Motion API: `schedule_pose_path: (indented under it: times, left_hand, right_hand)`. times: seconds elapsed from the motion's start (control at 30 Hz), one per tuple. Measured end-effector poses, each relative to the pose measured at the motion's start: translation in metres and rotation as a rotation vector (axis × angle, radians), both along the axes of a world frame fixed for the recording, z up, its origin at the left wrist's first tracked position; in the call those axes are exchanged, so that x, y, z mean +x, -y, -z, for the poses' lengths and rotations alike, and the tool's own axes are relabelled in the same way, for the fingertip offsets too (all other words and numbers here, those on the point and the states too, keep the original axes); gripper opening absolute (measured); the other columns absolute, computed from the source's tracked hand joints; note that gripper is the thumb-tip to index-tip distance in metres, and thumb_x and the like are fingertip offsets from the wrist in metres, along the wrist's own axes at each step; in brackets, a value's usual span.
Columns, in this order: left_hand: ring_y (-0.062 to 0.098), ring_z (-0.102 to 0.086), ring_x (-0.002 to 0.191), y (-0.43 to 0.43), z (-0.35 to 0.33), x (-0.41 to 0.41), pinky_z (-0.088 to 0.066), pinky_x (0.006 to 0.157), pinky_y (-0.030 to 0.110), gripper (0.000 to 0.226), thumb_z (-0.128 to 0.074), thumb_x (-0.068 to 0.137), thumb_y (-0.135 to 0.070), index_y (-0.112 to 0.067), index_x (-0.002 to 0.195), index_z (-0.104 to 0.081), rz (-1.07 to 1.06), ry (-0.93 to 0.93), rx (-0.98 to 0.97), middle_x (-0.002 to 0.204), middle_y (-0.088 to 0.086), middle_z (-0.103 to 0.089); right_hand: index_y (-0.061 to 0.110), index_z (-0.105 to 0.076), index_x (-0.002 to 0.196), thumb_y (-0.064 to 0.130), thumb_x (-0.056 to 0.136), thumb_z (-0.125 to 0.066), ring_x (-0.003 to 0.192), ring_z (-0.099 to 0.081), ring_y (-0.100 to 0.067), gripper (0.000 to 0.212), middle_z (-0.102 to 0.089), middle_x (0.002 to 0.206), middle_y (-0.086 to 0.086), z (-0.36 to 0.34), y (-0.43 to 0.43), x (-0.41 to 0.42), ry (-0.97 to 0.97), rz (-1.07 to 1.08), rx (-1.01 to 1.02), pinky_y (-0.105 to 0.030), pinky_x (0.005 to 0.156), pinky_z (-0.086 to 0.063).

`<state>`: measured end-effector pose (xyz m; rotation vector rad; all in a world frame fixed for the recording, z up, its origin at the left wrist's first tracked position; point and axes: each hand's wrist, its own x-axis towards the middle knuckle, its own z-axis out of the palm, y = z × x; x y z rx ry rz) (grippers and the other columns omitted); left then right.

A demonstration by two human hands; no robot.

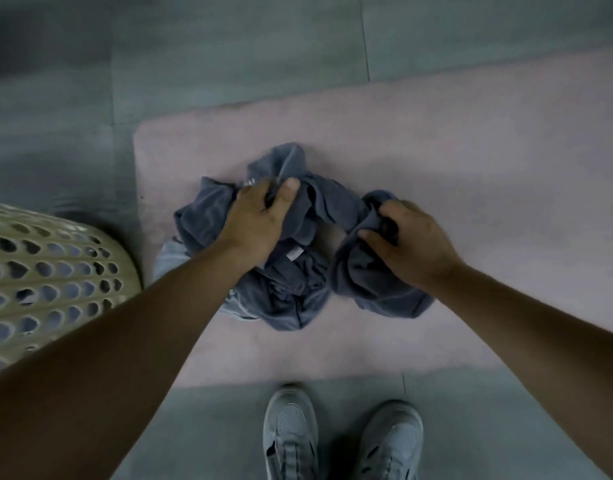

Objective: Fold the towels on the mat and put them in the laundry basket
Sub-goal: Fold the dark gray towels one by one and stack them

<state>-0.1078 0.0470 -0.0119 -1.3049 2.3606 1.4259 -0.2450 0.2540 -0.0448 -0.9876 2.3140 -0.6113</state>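
Where grey floor (229,46) tiles fill the far and left parts of the scene, a pale pink mat (471,150) lies across the middle and runs off to the right. At the left edge stands a cream laundry basket (55,258) with a wall of round holes, just beside the mat's left end; pale bluish shapes show through the holes, too unclear to name. On the left half of the mat sits a crumpled heap of dark blue-grey towels (291,292), unfolded, with a lighter blue towel (170,261) poking out from under its left side. Two grey sneakers (291,434) stand on the floor at the near edge of the mat. Both bare arms reach down to the heap. Near its far side the left hand (260,220) grips a bunch of dark cloth, its fingers (251,190) curled in and the thumb pressed on top. Over the lobe of dark cloth that trails to the right, the right hand (412,237) clutches a fold with its digits hooked into it. Near the left wrist a small white label (294,254) shows on the cloth.
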Motion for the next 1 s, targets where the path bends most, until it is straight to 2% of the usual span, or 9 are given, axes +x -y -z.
schedule_pose_path:
  times: [0.07,0.17,0.33,0.47,0.6,0.73,0.9,1.0]
  left_hand:
    - [0.006,-0.053,0.068,-0.011,-0.042,-0.005,-0.043,0.060,0.024,0.052,-0.037,0.098,-0.061,-0.015,0.089,-0.057,-0.061,-0.012,0.062,0.082,-0.002,-0.058]
    - [0.016,-0.045,0.058,-0.028,-0.109,-0.017,-0.034,0.053,0.026,0.053,-0.044,0.099,-0.059,-0.013,0.072,-0.041,-0.116,-0.069,0.061,0.066,0.006,-0.046]
    - [0.011,-0.028,0.049,-0.068,-0.217,-0.045,-0.021,0.045,0.021,0.050,-0.055,0.098,-0.048,-0.016,0.068,-0.031,-0.036,-0.174,0.046,0.061,0.004,-0.029]
    - [0.010,-0.032,0.051,-0.107,-0.271,-0.074,-0.026,0.050,0.025,0.051,-0.056,0.098,-0.047,-0.018,0.064,-0.031,0.007,-0.201,0.091,0.057,-0.003,-0.034]
    - [0.002,-0.038,0.043,-0.162,-0.303,-0.110,-0.026,0.043,0.015,0.050,-0.055,0.100,-0.042,-0.021,0.059,-0.034,0.039,-0.191,0.113,0.044,-0.013,-0.041]
    - [0.001,-0.041,0.042,-0.237,-0.319,-0.149,-0.028,0.041,0.011,0.048,-0.053,0.101,-0.039,-0.021,0.060,-0.036,0.064,-0.193,0.145,0.041,-0.016,-0.042]
    - [0.004,-0.037,0.049,-0.351,-0.318,-0.202,-0.029,0.048,0.018,0.049,-0.055,0.099,-0.045,-0.021,0.061,-0.036,-0.028,-0.188,0.160,0.051,-0.013,-0.041]
    - [0.011,-0.037,0.061,-0.421,-0.314,-0.232,-0.028,0.056,0.026,0.046,-0.056,0.098,-0.048,-0.019,0.068,-0.036,-0.093,-0.197,0.158,0.068,0.002,-0.040]
  right_hand:
    - [0.021,-0.053,0.101,0.052,0.087,-0.055,0.087,-0.057,-0.028,0.034,-0.056,0.102,-0.003,-0.045,-0.009,0.000,-0.003,0.034,-0.021,-0.042,0.075,-0.052]
    - [0.023,-0.052,0.097,0.049,0.087,-0.057,0.088,-0.057,-0.027,0.029,-0.056,0.102,-0.001,-0.115,-0.025,-0.001,-0.004,0.088,-0.031,-0.041,0.075,-0.053]
    - [0.027,-0.052,0.096,0.046,0.086,-0.061,0.086,-0.058,-0.025,0.024,-0.049,0.098,0.008,-0.218,-0.066,-0.011,-0.048,0.202,-0.053,-0.038,0.072,-0.051]
    - [0.022,-0.056,0.095,0.042,0.085,-0.066,0.081,-0.055,-0.020,0.024,-0.046,0.094,0.011,-0.278,-0.115,-0.029,-0.121,0.286,-0.044,-0.031,0.069,-0.044]
    - [0.023,-0.058,0.095,0.040,0.084,-0.069,0.078,-0.052,-0.017,0.024,-0.045,0.094,0.012,-0.319,-0.176,-0.058,-0.168,0.362,-0.064,-0.033,0.069,-0.047]
    - [0.023,-0.059,0.098,0.040,0.085,-0.070,0.082,-0.053,-0.019,0.023,-0.046,0.096,0.008,-0.339,-0.250,-0.099,-0.160,0.411,-0.063,-0.035,0.073,-0.047]
    - [0.019,-0.060,0.104,0.037,0.089,-0.068,0.087,-0.055,-0.027,0.025,-0.050,0.102,-0.001,-0.343,-0.356,-0.169,-0.153,0.382,-0.098,-0.038,0.073,-0.048]
    - [0.018,-0.059,0.110,0.037,0.091,-0.066,0.092,-0.055,-0.030,0.029,-0.053,0.110,-0.010,-0.341,-0.415,-0.210,-0.128,0.362,-0.060,-0.038,0.078,-0.048]
